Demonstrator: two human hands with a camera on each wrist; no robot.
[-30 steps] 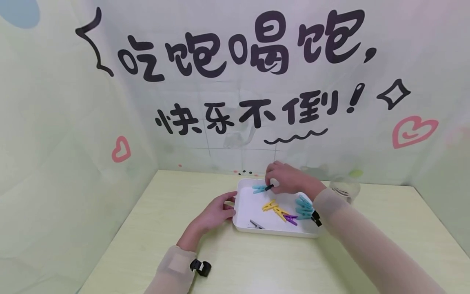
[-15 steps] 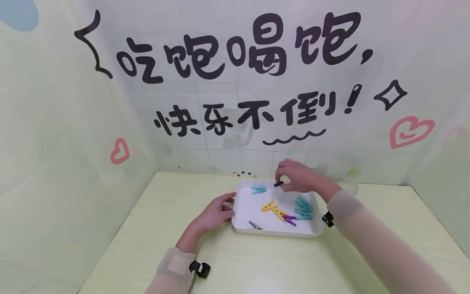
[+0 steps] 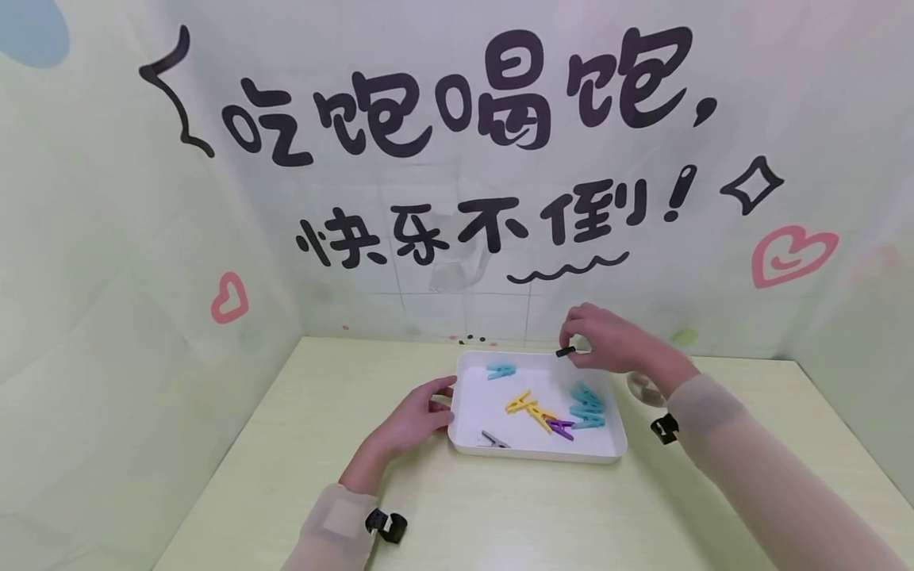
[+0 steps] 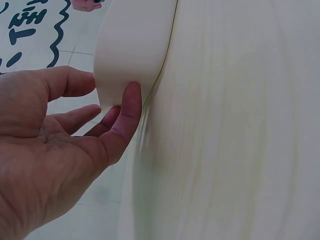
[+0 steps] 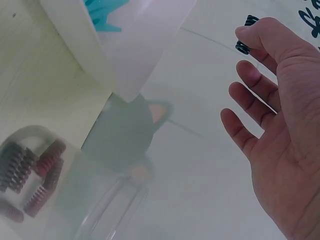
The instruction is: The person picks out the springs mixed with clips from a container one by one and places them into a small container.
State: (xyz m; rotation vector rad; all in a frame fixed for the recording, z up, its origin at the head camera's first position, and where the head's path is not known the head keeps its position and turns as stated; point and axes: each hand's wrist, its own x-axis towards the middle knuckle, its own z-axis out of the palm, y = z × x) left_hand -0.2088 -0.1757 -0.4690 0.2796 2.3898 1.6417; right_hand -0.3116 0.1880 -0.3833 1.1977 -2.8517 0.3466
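Note:
My right hand (image 3: pixel 607 337) pinches a small black coil spring (image 3: pixel 566 351) between thumb and forefinger, above the back right part of a white tray (image 3: pixel 535 453). In the right wrist view the spring's coils (image 5: pixel 243 47) show, and the other fingers (image 5: pixel 239 122) are spread and hold nothing. My left hand (image 3: pixel 414 416) touches the outside of the tray's left wall with loosely bent fingertips; the left wrist view shows a fingertip (image 4: pixel 132 92) resting on the wall. A clear jar (image 3: pixel 646 388), partly behind the right forearm, holds several springs (image 5: pixel 42 187).
Inside the tray lie a single blue clothespin (image 3: pixel 501 371), a cluster of blue clothespins (image 3: pixel 588 408), yellow ones (image 3: pixel 541 416), a purple one (image 3: pixel 560 429) and a grey clip (image 3: pixel 494 439). Behind the table (image 3: pixel 457 507) hangs a printed sheet with lettering.
My right hand has lifted the black spring away from the lone blue clothespin and moved right toward the tray's back right corner. The jar shows more. My left hand stays at the tray.

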